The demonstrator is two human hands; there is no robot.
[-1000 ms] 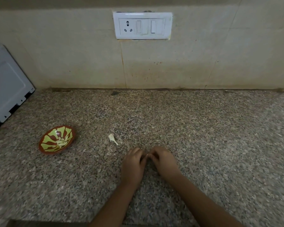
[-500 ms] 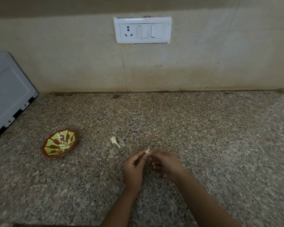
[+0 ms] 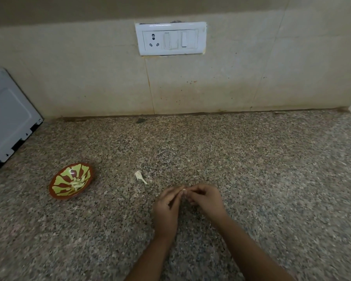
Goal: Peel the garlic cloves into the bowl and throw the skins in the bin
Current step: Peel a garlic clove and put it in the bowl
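While what look like peeled cloves [image 3: 76,182] sit in the bowl [image 3: 63,197], left hand [image 3: 166,203] and right hand [image 3: 206,199] pinch a garlic clove [image 3: 183,191] over the counter [image 3: 251,169], likely mid-peel; skin scrap [image 3: 140,176] nearby, unbinned; no bin in view.

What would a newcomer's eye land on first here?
Low in the centre, the left hand and right hand pinch a small pale piece of garlic between their fingers. To their left sits a round red-and-green patterned bowl holding pale peeled cloves; a white switch-and-socket plate is on the beige wall above.
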